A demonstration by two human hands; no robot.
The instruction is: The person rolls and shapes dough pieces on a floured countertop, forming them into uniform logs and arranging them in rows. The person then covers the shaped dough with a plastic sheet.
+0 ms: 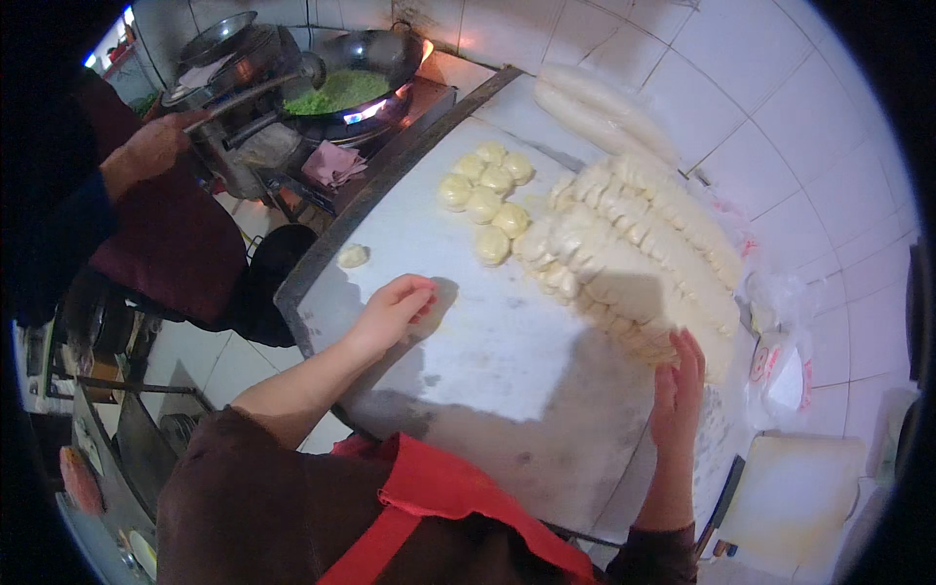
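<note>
My left hand (401,306) is over the worktop (468,344) with its fingers curled; whatever may be inside them is hidden. A single small dough piece (354,256) lies beyond it, near the worktop's left edge. To the right, my right hand (680,391) has its thumb and fingers apart, fingertips at the near end of the dough rows (621,248). Whether they touch the dough, I cannot tell. These rows are pale, glossy pieces packed side by side. Several round, flattened dough pieces (483,205) sit in a cluster left of the rows.
A co-worker's hand (150,146) holds a ladle (252,93) at a wok (365,66) of chopped greens over a lit burner. Long dough rolls (603,113) lie by the tiled wall. Plastic bags (782,373), a cutting board (790,497) and a knife (724,497) are at right.
</note>
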